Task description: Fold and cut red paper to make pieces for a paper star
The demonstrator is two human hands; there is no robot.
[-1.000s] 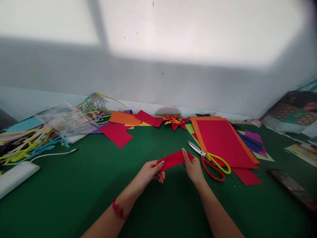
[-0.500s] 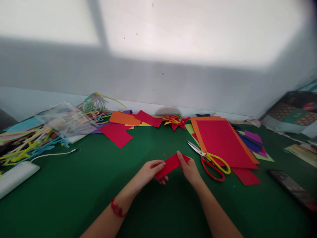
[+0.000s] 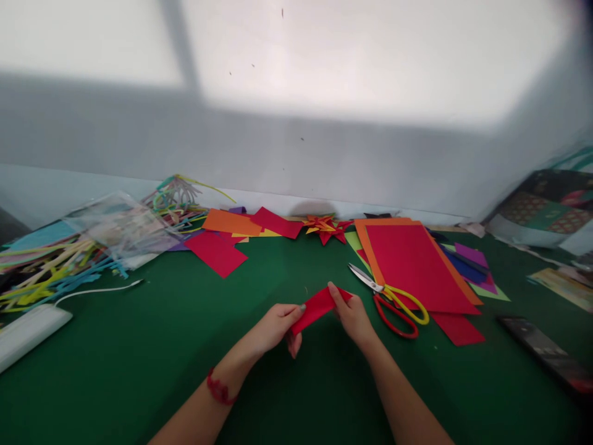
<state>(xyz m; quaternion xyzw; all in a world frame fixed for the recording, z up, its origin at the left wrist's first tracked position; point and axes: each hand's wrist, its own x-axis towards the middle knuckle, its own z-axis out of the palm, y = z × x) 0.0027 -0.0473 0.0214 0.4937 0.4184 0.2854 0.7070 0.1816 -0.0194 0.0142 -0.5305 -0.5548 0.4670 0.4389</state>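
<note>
No text, label, brand, number or sign could be read. The phone's screen (image 3: 542,346) showed only blurred marks, and no lettering could be made out on the scissors (image 3: 391,300).

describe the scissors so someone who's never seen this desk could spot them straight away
On the green tabletop, find the stack of large red and orange sheets to the right of the hands. The scissors lie at its left edge, silver blades toward the wall. Unlike the flat paper around them, they have two big looped handles, one yellow, one red.
</note>
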